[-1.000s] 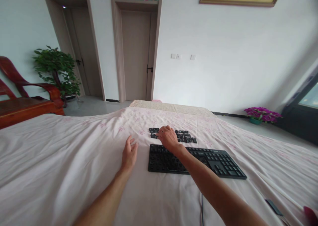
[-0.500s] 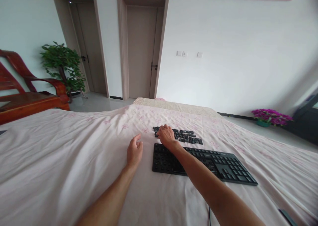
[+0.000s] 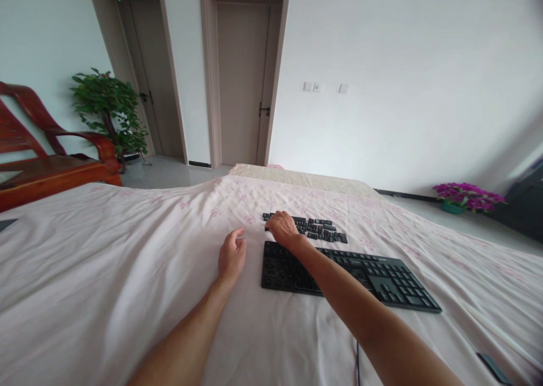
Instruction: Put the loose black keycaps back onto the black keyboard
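A black keyboard [image 3: 418,292] lies on the cloth, its left and middle part stripped of many keys. Just beyond it, several loose black keycaps [image 3: 326,233] are spread in rough rows. My right hand [image 3: 282,227] reaches across the keyboard to the left end of these keycaps, fingers bent down and touching among them. Its fingertips are partly hidden, so what they pinch, if anything, does not show. My left hand [image 3: 232,254] rests on the cloth left of the keyboard, thumb and fingers apart, holding nothing.
A pale flowered cloth [image 3: 169,273] with folds covers the surface. The keyboard cable [image 3: 358,363] runs toward me beside my right forearm. A dark flat object [image 3: 493,368] lies at the near right. Beyond are a wooden chair [image 3: 59,165], a green plant [image 3: 108,108] and purple flowers [image 3: 469,196].
The view has tilted slightly downward. My right hand stays at the left end of the loose keycaps with only a slight shift of the fingers. My left hand has barely moved.
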`<state>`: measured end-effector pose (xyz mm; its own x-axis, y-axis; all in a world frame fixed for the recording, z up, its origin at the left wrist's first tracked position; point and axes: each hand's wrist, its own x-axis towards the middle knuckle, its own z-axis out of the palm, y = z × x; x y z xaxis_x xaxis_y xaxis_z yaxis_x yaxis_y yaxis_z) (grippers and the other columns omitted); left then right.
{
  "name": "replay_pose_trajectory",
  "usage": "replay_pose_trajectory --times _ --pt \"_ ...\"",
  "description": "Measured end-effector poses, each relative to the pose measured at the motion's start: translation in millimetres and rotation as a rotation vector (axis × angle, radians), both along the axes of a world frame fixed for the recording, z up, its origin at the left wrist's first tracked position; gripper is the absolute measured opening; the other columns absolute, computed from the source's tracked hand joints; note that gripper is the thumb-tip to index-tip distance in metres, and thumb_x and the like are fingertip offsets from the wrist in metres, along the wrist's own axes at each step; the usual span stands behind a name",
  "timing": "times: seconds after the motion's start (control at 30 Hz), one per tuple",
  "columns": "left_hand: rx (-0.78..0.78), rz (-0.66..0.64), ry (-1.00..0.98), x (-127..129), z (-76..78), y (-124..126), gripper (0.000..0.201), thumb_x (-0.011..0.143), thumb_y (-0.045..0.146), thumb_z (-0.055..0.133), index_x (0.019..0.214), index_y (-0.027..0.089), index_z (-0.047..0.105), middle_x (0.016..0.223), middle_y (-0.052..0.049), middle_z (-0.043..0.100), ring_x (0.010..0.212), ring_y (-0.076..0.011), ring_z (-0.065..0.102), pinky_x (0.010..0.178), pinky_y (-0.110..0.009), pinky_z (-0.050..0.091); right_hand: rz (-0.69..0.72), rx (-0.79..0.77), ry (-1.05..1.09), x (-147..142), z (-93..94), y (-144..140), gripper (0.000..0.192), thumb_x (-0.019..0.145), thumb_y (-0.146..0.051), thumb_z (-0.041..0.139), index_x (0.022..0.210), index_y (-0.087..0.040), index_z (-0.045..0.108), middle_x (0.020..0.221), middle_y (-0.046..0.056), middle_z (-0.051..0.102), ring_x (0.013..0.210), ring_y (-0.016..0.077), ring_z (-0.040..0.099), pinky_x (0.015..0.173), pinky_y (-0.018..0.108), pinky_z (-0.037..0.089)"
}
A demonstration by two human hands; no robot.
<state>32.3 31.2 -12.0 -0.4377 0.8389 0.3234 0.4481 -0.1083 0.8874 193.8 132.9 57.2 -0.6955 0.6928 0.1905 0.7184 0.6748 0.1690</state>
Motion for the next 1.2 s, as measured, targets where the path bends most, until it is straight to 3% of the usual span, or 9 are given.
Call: replay_pose_trajectory --times 0.2,0.33,0.57,1.2 --pt "0.017 -0.006 -0.030 0 -1.1 0 0.036 0.084 0.020 0.050 0.117 0.015 0.063 0.118 -0.011 0.068 0.102 -0.0209 0.065 0.093 -0.035 0.048 -0.066 -0.051 0.388 21 15.4 -33 0.017 0.083 -0.029 0.065 0.097 -0.034 0.075 0.100 -0.004 0.073 0.096 0.0196 0.059 0.084 0.029 0.041" --pt "0.003 0.005 -0.003 1 0.2 -2 0.034 0.083 0.021 0.051 0.113 0.017 0.066 0.114 -0.009 0.069 0.096 -0.0202 0.066 0.089 -0.034 0.049 -0.028 -0.093 0.534 42 11.7 -67 0.015 0.081 -0.027 0.068 0.092 -0.033 0.076 0.094 -0.005 0.074 0.091 0.0183 0.060 0.082 0.028 0.043" --pt "-0.008 0.002 0.034 2 5.8 -6 0.032 0.082 0.020 0.050 0.108 0.018 0.069 0.110 -0.007 0.070 0.093 -0.0191 0.065 0.088 -0.032 0.048 -0.026 -0.124 0.542 56 -7.5 -93 0.014 0.080 -0.024 0.069 0.089 -0.031 0.077 0.091 -0.002 0.074 0.087 0.0187 0.060 0.084 0.030 0.044" --pt "0.033 -0.014 0.079 -1 1.4 -3 0.030 0.083 0.017 0.048 0.102 0.020 0.071 0.108 -0.006 0.071 0.098 -0.0191 0.064 0.092 -0.032 0.047 -0.046 -0.121 0.579 46 -18.4 -101 0.015 0.082 -0.022 0.066 0.091 -0.029 0.076 0.092 0.000 0.074 0.088 0.0190 0.060 0.084 0.030 0.045"
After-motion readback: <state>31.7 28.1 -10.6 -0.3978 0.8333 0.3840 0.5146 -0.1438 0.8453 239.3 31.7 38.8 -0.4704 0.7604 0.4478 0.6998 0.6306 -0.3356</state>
